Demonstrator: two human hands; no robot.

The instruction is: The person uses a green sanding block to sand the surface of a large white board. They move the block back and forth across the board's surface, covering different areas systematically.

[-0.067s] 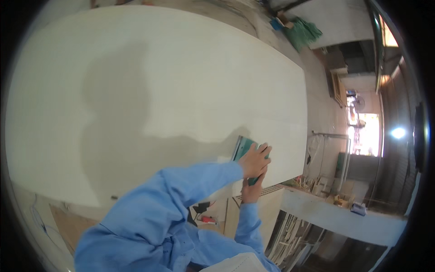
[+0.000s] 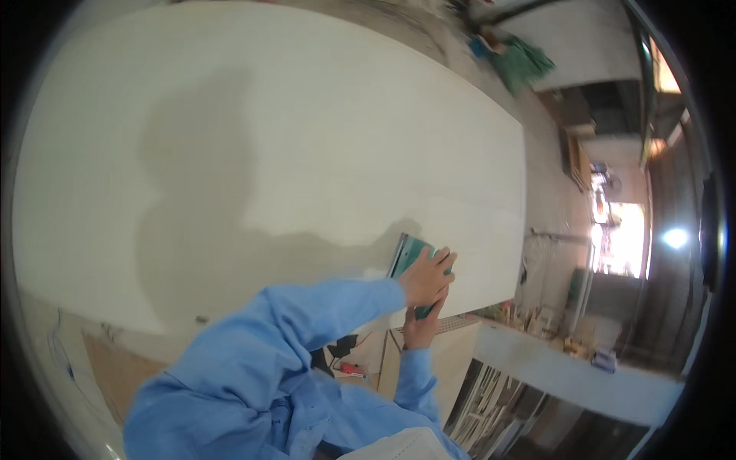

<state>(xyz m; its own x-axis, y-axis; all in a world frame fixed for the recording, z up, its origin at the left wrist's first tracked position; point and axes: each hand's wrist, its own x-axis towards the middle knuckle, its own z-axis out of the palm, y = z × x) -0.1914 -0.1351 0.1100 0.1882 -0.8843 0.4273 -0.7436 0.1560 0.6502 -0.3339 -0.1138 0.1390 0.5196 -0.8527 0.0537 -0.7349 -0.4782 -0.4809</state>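
A large, pale, flat panel (image 2: 330,146) spreads across most of the view. Near its front right edge lies a teal, flat hand tool (image 2: 412,251) with a straight metallic strip along its left side; I cannot make out its exact kind. My left hand (image 2: 426,277) rests on top of it, fingers bent over its body. Just below, my right hand (image 2: 422,330) grips the tool's near end at the panel's front edge. Both hands are closed on the tool and touch each other. They hide much of its right side.
A light wooden box-like piece (image 2: 437,356) with a slotted top stands by the front edge. Thin strips (image 2: 487,402) are stacked on a shelf at lower right. A red object (image 2: 352,369) lies below the panel. Green sheeting (image 2: 525,63) sits at far right.
Both hands and the teal tool have shifted slightly left along the panel. The whole view has also turned a little.
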